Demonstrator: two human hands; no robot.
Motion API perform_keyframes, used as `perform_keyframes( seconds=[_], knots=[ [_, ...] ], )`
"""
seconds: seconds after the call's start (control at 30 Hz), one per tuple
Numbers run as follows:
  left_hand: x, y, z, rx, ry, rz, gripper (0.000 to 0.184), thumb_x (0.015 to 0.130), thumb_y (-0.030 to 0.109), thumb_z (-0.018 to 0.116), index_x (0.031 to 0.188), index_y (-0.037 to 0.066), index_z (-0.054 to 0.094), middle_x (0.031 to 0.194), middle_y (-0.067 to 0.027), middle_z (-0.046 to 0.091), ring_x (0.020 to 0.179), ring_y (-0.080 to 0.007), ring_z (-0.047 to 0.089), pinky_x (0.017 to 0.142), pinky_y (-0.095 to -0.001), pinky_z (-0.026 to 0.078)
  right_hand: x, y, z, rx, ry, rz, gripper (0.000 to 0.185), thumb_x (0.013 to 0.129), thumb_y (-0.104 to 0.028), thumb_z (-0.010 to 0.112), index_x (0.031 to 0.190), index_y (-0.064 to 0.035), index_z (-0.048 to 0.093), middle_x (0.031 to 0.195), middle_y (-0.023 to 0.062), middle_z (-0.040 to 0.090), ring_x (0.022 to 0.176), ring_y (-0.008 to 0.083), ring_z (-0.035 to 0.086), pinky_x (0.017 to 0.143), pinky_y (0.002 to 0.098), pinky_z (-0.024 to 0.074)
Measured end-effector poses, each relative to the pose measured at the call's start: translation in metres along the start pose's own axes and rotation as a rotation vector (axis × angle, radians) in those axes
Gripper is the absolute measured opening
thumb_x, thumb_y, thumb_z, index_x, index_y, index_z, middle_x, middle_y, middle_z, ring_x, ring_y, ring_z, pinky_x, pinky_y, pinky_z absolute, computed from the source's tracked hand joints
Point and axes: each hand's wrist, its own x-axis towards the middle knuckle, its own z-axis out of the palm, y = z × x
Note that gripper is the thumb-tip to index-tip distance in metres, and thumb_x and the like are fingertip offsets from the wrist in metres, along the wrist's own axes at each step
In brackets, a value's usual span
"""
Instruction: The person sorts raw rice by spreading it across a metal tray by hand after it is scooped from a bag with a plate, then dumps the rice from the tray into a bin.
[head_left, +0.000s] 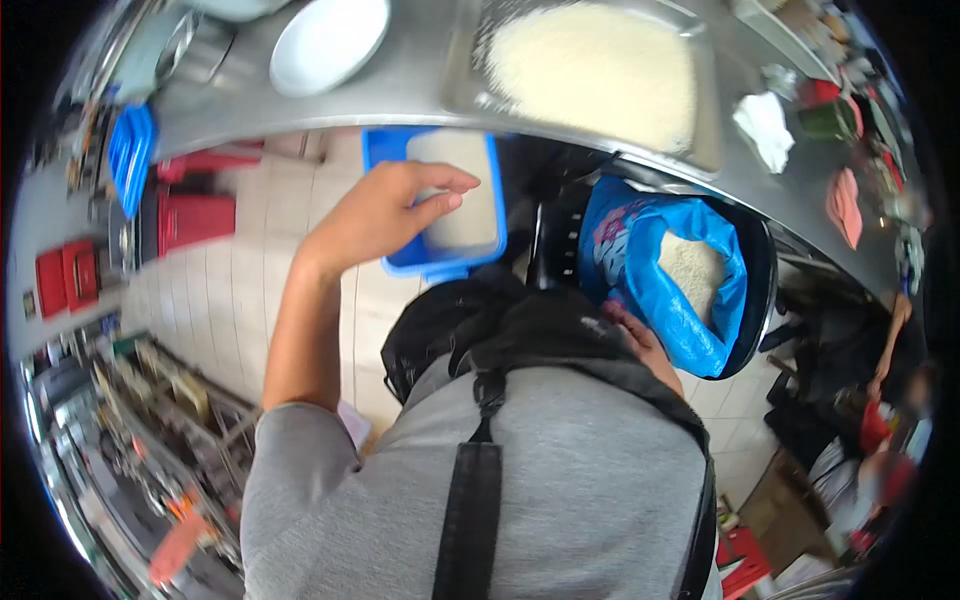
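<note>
My left hand (395, 205) hovers over a blue tub (440, 268), its fingers stretched out and the thumb apart, with nothing visible between them. Pale grains (455, 160) lie inside the tub. On the right, a shiny blue sack (660, 225) with a pink flower print stands inside a black bin (762, 290). Its mouth gapes, showing off-white grain (693, 272). Beside the sack's near side is my right hand (648, 345), fingers extended and partly hidden by my dark apron. Whether it touches the sack I cannot tell.
A metal counter (420, 105) runs across the front, bearing a white bowl (330, 45) and a metal tray (708, 120) of pale grains (595, 70). A white cloth (764, 130) lies to the right. Red bins (195, 222) stand at left; people are at far right.
</note>
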Motion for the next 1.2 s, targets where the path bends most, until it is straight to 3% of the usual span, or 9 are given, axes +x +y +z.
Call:
perform_keyframes(
  seconds=[0.2,0.3,0.43,0.5,0.57,0.7,0.87,1.0,1.2],
  knots=[
    [0.091,0.015,0.004,0.113,0.038,0.297,0.024,0.093,0.014,0.062,0.115,0.007,0.068,0.108,-0.0149,0.07,0.099,-0.029,0.066,0.085,-0.0359,0.05,0.015,-0.027,0.03,0.017,0.19,0.01,0.047,0.099,-0.024,0.058,0.139,-0.0022,0.049,0.139,0.0169,0.053,0.132,0.0261,0.047,0.109,0.0361,0.0351],
    [0.127,0.028,0.004,0.189,-0.048,0.285,0.023,0.093,0.014,0.061,0.114,0.006,0.068,0.108,-0.0148,0.07,0.099,-0.0318,0.065,0.085,-0.0371,0.05,0.005,-0.016,0.04,-0.114,0.358,0.048,0.046,0.098,-0.024,0.059,0.138,-0.0034,0.051,0.135,0.0169,0.057,0.129,0.027,0.05,0.107,0.0367,0.0373],
    [0.18,0.007,0.013,0.281,0.137,0.478,0.025,0.093,0.014,0.06,0.116,0.008,0.068,0.123,-0.0131,0.065,0.12,-0.0325,0.057,0.1,-0.0392,0.044,-0.011,0.004,0.064,0.035,0.535,0.073,0.043,0.096,-0.021,0.061,0.135,-0.0033,0.054,0.129,0.0156,0.061,0.124,0.0263,0.054,0.103,0.0374,0.0414],
    [0.202,-0.007,0.026,0.4,0.121,0.543,0.036,0.094,0.021,0.059,0.129,0.013,0.06,0.142,-0.0095,0.052,0.138,-0.03,0.039,0.114,-0.0437,0.03,-0.017,0.003,0.074,0.197,0.569,0.119,0.042,0.096,-0.019,0.062,0.134,-0.0029,0.054,0.128,0.0149,0.062,0.122,0.0252,0.056,0.102,0.0374,0.043],
    [0.223,-0.015,0.046,0.521,0.141,0.662,0.042,0.095,0.028,0.057,0.136,0.018,0.054,0.149,-0.0066,0.044,0.144,-0.0284,0.03,0.119,-0.0475,0.022,-0.017,0.004,0.078,0.232,0.662,0.048,0.029,0.095,-0.007,0.06,0.123,-0.001,0.062,0.113,0.0112,0.068,0.102,0.0185,0.064,0.087,0.0309,0.0495],
    [0.265,-0.012,0.083,0.722,0.096,0.797,0.052,0.097,0.041,0.05,0.146,0.024,0.042,0.157,-0.003,0.032,0.148,-0.0277,0.021,0.119,-0.0568,0.011,-0.011,-0.054,0.045,-0.019,0.856,-0.208,0.015,0.092,0.007,0.054,0.094,0.0016,0.068,0.09,0.0074,0.069,0.07,0.0099,0.058,0.066,0.0243,0.0475],
    [0.297,-0.012,0.083,0.87,0.097,0.887,0.051,0.098,0.047,0.046,0.146,0.03,0.043,0.156,0.0014,0.034,0.147,-0.0262,0.022,0.118,-0.0597,0.01,0.036,-0.114,-0.039,-0.329,0.998,-0.476,0.012,0.094,0.001,0.055,0.096,0.0005,0.067,0.089,0.0078,0.069,0.083,0.0139,0.064,0.077,0.027,0.0495],
    [0.308,-0.022,0.063,0.899,0.113,0.818,0.046,0.098,0.046,0.046,0.141,0.03,0.049,0.153,0.0024,0.038,0.146,-0.0264,0.024,0.118,-0.0593,0.012,0.12,-0.122,-0.118,-0.168,1.049,-0.613,0.017,0.096,-0.003,0.054,0.108,-0.0005,0.066,0.099,0.0089,0.07,0.094,0.0168,0.065,0.086,0.0287,0.0493],
    [0.312,-0.06,0.022,0.902,0.184,0.625,0.047,0.098,0.046,0.046,0.142,0.031,0.047,0.151,0.0006,0.041,0.145,-0.0297,0.027,0.117,-0.06,0.012,0.197,-0.1,-0.2,-0.454,1.181,-0.365,0.018,0.095,-0.013,0.058,0.11,-0.0073,0.064,0.092,0.0105,0.07,0.086,0.0213,0.068,0.076,0.0333,0.0513]
  ],
)
